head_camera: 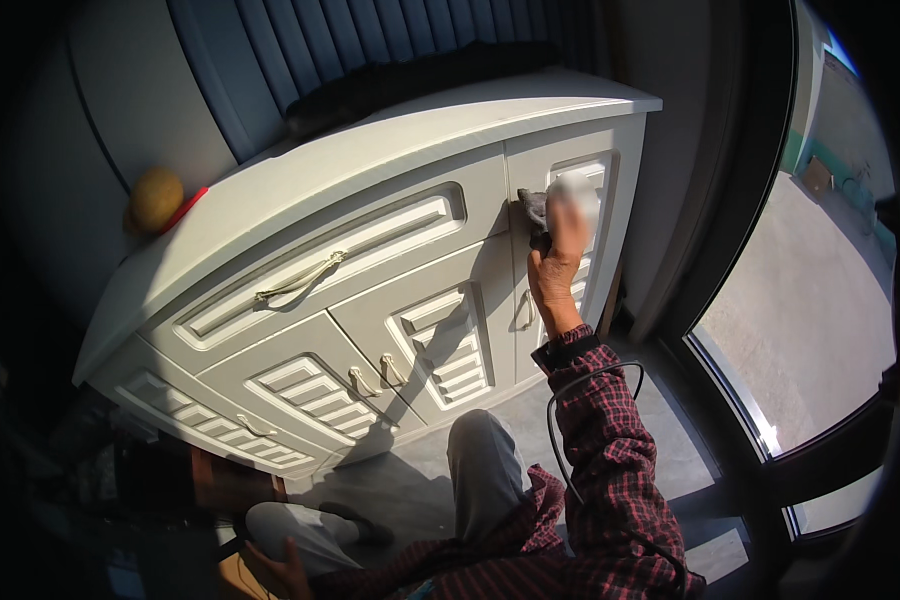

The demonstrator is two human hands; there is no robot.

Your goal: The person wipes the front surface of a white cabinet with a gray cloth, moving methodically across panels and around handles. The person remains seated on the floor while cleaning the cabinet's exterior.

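Observation:
My right hand (559, 274) is raised to the narrow right-hand door (523, 259) of a white cabinet. It presses a grey cloth (532, 206) against the upper part of that door's raised panel. A pale blur covers the fingertips and part of the cloth. Low at the left, my left hand (281, 570) rests by my bent knee with its fingers apart and nothing visible in it. The cabinet has a wide drawer (390, 232) with a curved handle (300, 279). Below the drawer are two louvred-pattern doors (442, 345) with small handles.
On the white cabinet top (450, 116) lies a long dark item (420, 79) against blue vertical panelling. A round yellowish object (156, 199) and a red item (186, 210) sit at its left end. A dark-framed glass door (802, 315) stands to the right. A cable (553, 420) loops beside my right sleeve.

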